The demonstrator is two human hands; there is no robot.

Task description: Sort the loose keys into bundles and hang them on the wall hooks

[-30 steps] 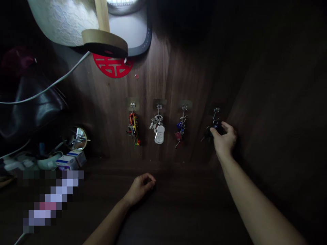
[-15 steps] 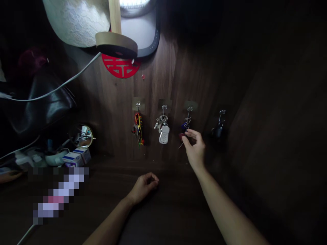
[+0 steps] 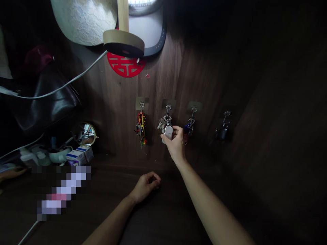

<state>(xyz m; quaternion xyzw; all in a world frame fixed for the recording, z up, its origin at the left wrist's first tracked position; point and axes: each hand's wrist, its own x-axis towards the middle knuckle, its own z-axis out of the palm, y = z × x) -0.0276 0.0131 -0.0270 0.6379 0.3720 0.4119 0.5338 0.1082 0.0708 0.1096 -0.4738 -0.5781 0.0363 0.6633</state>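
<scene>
My left hand [image 3: 146, 187], nearest me, rests on the bench [image 3: 153, 221] with its fingers loosely curled. I observe nothing in it and cannot tell whether thumb and fingertips meet. Ahead and to its right, my right hand [image 3: 176, 145] pinches a pale fob [image 3: 168, 130] between thumb and fingers.

The fob is attached to a key bunch [image 3: 165, 120], hanging below a metal hook [image 3: 168, 108] just beyond the right hand's fingertips. I judge the step in hand to be handling the fob where it hangs. Any shift of it would call for a light, steady pinch, with slack left at the hook, and for care with the blue-and-red bunch [image 3: 188, 128], which hangs just beside the right hand, partly hidden behind it. A dark bunch [image 3: 223, 133] hangs farther right; a corded bunch [image 3: 141, 127] hangs to the hand's left, apart.

Containers: well left of the left hand stand cartons [image 3: 76, 156], contents not visible. Farther left are plastic bottles [image 3: 28, 157], too dim for fill level to be established. Above these is a dark leather bag [image 3: 55, 93]; I cannot make out its contents.
</scene>
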